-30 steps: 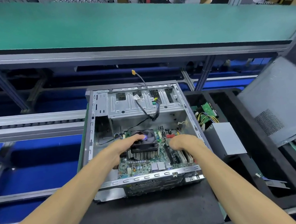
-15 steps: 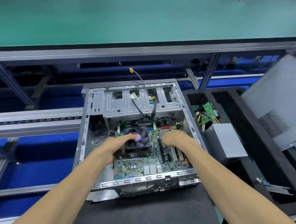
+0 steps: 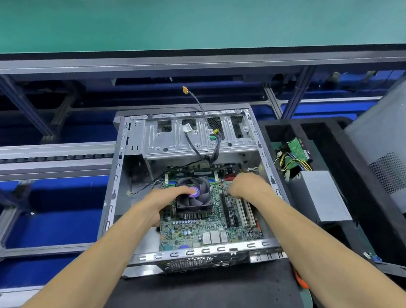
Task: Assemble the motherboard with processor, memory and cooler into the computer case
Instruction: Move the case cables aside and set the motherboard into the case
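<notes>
Left hand (image 3: 163, 201) grips the cooler (image 3: 194, 198), fingers over the fan; right hand (image 3: 246, 187) rests curled on the board (image 3: 206, 228), fingertips hidden, grip unclear, inside the case (image 3: 129, 148).

Case: the open computer case (image 3: 129, 148) is lying on a black mat (image 3: 191, 305).
Motherboard: the motherboard (image 3: 196, 232) is sitting inside.
Left hand: the left hand (image 3: 161, 200) is gripping the cooler (image 3: 194, 196) — fingers reaching the fan hub.
Right hand: the right hand (image 3: 247, 186) is resting curled on the board's right side.

Motherboard (image 3: 206, 228) slid deeper into case (image 3: 114, 191), toward drive cage; both hands moved forward with it.
</notes>
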Demonstrator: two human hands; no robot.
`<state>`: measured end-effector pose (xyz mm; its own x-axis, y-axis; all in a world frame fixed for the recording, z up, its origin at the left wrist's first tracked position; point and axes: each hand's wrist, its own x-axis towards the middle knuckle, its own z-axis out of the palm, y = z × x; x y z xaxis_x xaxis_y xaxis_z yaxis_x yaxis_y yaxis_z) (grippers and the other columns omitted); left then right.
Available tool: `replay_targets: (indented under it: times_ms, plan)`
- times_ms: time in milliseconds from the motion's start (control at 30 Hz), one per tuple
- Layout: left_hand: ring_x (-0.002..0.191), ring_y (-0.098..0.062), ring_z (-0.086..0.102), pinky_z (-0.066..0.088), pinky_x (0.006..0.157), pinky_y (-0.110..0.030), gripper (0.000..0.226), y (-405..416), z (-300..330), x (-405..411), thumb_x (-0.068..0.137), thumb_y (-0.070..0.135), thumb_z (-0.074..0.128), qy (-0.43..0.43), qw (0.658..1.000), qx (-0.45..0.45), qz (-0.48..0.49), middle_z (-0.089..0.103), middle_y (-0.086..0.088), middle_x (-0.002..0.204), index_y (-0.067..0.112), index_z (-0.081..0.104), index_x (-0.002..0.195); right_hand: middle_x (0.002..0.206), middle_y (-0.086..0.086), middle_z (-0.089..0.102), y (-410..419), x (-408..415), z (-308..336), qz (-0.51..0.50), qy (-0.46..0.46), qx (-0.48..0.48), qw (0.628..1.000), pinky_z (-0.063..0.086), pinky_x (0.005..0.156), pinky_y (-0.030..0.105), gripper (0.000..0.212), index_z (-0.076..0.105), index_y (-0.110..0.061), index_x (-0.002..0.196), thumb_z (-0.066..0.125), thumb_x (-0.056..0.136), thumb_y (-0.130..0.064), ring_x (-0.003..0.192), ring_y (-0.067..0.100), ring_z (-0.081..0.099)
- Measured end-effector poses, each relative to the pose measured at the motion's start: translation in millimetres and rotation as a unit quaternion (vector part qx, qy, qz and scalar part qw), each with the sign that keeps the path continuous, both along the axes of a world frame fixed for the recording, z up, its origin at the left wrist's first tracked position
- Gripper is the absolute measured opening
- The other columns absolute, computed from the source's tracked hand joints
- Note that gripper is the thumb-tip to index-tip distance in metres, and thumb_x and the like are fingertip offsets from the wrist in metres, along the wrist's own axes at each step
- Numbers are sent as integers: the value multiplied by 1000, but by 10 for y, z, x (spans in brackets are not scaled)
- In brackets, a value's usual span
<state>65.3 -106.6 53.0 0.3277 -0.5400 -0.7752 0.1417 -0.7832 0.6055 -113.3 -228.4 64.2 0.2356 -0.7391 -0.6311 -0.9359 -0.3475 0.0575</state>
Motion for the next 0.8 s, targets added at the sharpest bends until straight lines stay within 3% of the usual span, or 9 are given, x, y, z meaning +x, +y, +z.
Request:
replay_targets:
  times_ms: [67,133,267,333,433,600,700,733,800]
  plan:
    - [121,-26,51,45,99,-44,111,-10,-22,-3,44,54,94,-18,1000,-3,9,50,-5,139,13,50,136,91,10,64,-35,47,-32,-58,-106,-41,992,44,67,32,24,61,-5,91,46,97,-23,76,25,59]
    - [121,-26,51,45,101,-46,113,-10,-30,-14,46,53,94,-24,1000,-8,17,50,-7,139,10,45,139,76,9,54,-54,160,-77,-150,-262,28,953,35,58,29,20,59,-9,83,47,97,-18,62,22,47]
    - [108,-22,52,44,86,-40,104,2,0,-17,44,55,93,-21,1000,6,19,52,-1,125,15,52,130,79,9,54,-63,312,-107,-314,-433,115,837,38,56,32,31,54,3,122,55,99,-18,61,18,44]
    - [97,-19,51,41,78,-39,100,3,18,-13,43,56,93,-17,1000,12,17,50,1,114,18,54,127,82,8,59,-47,345,-130,-312,-478,99,815,43,62,30,26,53,2,117,58,100,-17,66,18,52]
    - [102,-22,46,40,79,-39,105,-4,12,-10,42,57,93,-13,1000,19,15,44,0,119,20,50,131,106,13,71,-43,342,-104,-364,-565,197,714,54,63,28,6,56,-5,97,53,100,-1,82,17,71]
    - [105,-22,48,39,85,-42,100,-21,-26,-3,38,57,93,-7,1000,17,18,49,2,118,21,57,124,111,12,69,-74,296,-13,-433,-603,323,587,47,73,29,23,50,-6,96,41,96,15,102,20,72]
    - [82,-11,49,40,69,-33,92,-22,4,-5,38,55,94,4,1000,14,24,51,8,96,21,57,115,101,13,67,-63,322,4,-462,-593,335,567,48,76,30,23,52,-6,91,45,95,16,92,19,65]
    - [83,-11,50,41,67,-32,94,-20,-3,-3,38,55,94,3,1000,13,24,52,7,99,21,56,116,101,13,64,-58,329,-3,-471,-599,334,555,49,81,32,23,51,-6,92,45,95,17,91,20,62]
    - [104,-19,52,44,83,-38,104,-20,-38,3,38,56,93,-3,1000,11,22,51,1,122,18,54,127,115,18,61,-67,339,-4,-486,-607,333,533,48,92,37,24,48,-5,100,43,95,17,108,26,61]
